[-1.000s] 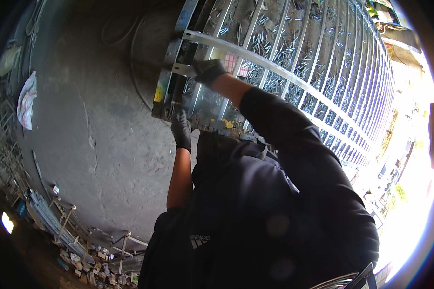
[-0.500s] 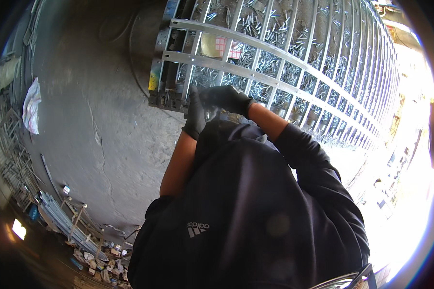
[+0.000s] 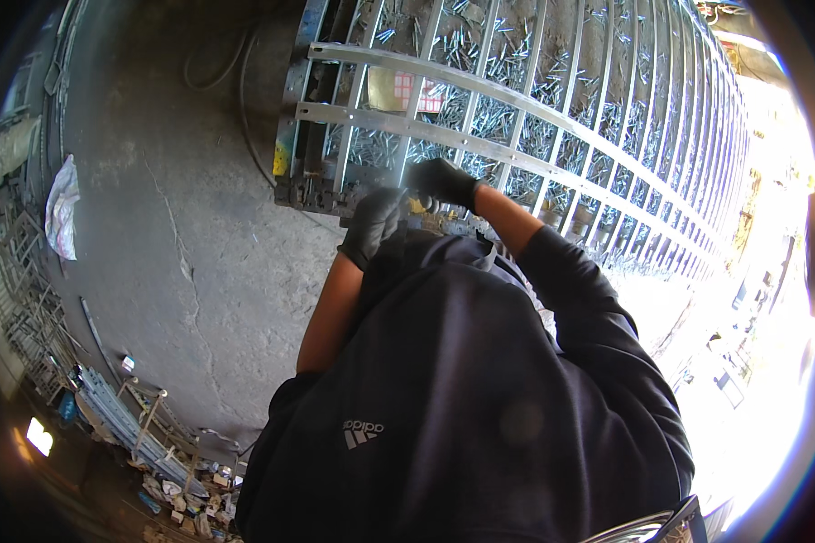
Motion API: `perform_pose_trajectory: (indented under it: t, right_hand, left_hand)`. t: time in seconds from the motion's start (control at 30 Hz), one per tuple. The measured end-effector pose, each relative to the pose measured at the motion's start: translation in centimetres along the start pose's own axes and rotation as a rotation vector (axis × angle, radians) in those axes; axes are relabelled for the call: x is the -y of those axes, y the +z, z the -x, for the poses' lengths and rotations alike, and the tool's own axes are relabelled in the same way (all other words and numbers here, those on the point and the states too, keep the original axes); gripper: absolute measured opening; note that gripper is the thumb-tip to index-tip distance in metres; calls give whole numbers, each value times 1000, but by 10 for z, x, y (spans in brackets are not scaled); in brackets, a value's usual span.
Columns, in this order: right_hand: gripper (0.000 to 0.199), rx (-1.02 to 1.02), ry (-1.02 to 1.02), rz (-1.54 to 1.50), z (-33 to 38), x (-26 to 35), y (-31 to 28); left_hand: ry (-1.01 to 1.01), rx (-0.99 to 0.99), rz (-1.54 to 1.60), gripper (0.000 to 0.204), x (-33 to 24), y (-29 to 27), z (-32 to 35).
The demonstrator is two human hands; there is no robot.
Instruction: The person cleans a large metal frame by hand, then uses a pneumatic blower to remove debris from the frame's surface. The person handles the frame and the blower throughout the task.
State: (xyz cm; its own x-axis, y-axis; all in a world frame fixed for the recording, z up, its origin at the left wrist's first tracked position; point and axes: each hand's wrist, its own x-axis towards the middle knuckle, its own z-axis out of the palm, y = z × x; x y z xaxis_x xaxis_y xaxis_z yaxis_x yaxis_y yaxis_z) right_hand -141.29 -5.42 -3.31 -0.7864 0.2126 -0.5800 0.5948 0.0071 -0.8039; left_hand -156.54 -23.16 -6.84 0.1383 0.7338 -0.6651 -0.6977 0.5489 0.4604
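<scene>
A large grey metal grille (image 3: 552, 109) with many thin upright bars and two curved flat cross bars lies over the concrete floor ahead of me. My left hand (image 3: 371, 226), in a black glove, is curled at the grille's near corner frame (image 3: 312, 190). My right hand (image 3: 439, 181), also in a black glove, sits just to its right, over the lower cross bar. The two hands almost touch. I cannot see whether anything is held between the curled fingers. My dark hooded top (image 3: 462, 398) hides everything below them.
Several short shiny metal pieces (image 3: 466, 50) lie scattered under the grille beside a yellow and red box (image 3: 407, 90). A cracked concrete floor (image 3: 181, 235) spreads left, with a cable (image 3: 235, 77), a white sack (image 3: 62, 204) and stacked metal rails and scrap (image 3: 127, 425).
My right hand has left the upper curved bar and come down beside my left hand. Both hands drew closer to my chest, and my view tipped further over the grille.
</scene>
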Motion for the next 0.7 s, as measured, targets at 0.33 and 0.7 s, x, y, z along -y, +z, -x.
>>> perform_pose_trajectory:
  t: [0.33, 0.7]
  right_hand:
    - [25, -293, 88, 877, -93, -108, -43]
    - [20, -260, -94, 1147, -76, -26, -35]
  left_hand:
    - [29, -182, 225, 32, 2, -32, 39]
    - [18, -147, 519, 30, 11, -76, 43]
